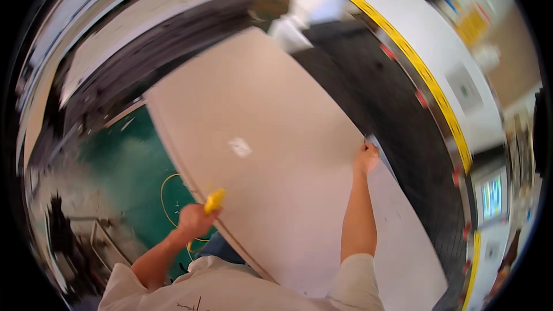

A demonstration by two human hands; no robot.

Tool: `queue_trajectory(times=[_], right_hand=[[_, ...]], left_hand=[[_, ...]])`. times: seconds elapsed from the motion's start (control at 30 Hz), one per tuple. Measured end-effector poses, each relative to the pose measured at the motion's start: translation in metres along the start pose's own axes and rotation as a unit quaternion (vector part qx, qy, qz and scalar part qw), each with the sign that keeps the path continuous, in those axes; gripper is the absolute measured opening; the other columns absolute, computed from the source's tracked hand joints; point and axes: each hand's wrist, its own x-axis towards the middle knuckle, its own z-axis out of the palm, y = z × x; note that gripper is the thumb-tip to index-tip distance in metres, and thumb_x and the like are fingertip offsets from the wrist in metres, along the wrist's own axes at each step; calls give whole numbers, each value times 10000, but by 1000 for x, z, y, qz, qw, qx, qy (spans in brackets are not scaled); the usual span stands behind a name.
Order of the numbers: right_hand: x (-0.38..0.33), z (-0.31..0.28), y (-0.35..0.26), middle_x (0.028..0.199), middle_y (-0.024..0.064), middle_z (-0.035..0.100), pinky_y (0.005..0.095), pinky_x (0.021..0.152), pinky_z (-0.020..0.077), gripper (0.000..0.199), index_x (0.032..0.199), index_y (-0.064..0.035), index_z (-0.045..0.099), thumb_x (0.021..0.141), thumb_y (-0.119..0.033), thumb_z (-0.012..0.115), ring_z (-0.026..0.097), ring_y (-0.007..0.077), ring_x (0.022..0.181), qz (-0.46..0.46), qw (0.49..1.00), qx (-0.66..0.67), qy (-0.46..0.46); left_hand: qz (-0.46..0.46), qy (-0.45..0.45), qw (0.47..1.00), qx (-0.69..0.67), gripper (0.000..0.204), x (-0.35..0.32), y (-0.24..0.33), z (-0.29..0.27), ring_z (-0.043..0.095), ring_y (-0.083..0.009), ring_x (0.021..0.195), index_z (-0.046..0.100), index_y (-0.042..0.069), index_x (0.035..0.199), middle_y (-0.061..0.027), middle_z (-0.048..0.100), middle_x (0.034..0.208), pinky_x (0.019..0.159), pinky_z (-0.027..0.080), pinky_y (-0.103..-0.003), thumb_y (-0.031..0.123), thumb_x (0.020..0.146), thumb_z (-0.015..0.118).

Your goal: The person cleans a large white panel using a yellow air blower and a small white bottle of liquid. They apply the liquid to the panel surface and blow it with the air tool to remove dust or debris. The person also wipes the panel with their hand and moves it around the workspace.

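A large pale beige board (276, 115) lies in front of me, reaching from close to my body to the far side. My left hand (194, 220) is closed around a yellow hand tool (215, 201), seemingly an air blow gun, over the board's left edge; motion smears it. At the right edge, my right hand (367, 158) has its fingers pinched together beside a thin bluish-white strip (381, 151). Whether the fingers grip that strip, the board's edge or something small cannot be made out. A small white label (239, 147) is on the board's surface.
A yellow hose (163, 196) loops over the green floor (124, 150) at left. Beyond it stands a stack of boards (161, 8). A dark machine bed (397, 115) runs along the right, beside a white beam with a yellow strip (423, 69) and a lit screen (492, 198).
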Motion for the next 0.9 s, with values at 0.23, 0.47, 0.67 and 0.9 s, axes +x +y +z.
queue_trajectory(times=[0.23, 0.47, 0.67, 0.9], right_hand=[[-92, 102, -301, 813, 64, 711, 319, 699, 527, 125, 950, 1, 715, 945, -118, 678, 662, 157, 767, -35, 797, 351, -491], [-244, 14, -324, 982, 107, 707, 294, 629, 511, 179, 1127, -23, 563, 1013, -153, 614, 712, 219, 800, 232, 665, 500, -504], [-254, 23, -365, 979, 109, 716, 280, 637, 496, 171, 1082, -34, 575, 1004, -172, 638, 709, 196, 799, 236, 687, 487, -486], [-265, 96, -478, 904, 63, 712, 249, 634, 469, 118, 962, -37, 640, 982, -152, 659, 645, 119, 748, 77, 731, 413, -538]], left_hand=[[-73, 1, 991, -108, 594, -17, -88, -101, 644, -393, 642, 689, 42, 716, -190, 652, 658, 617, 492, -489, 596, 916, 611], [-24, -54, 998, -11, 604, -7, -143, -158, 664, -387, 727, 725, 62, 804, -169, 687, 742, 655, 503, -495, 640, 905, 583], [-78, -48, 995, 33, 642, 40, -167, -232, 694, -379, 779, 754, 53, 807, -185, 705, 766, 695, 537, -501, 646, 922, 536], [-155, 89, 984, -12, 644, 160, -306, -289, 689, -397, 735, 738, 6, 758, -218, 689, 719, 676, 528, -494, 615, 904, 590]])
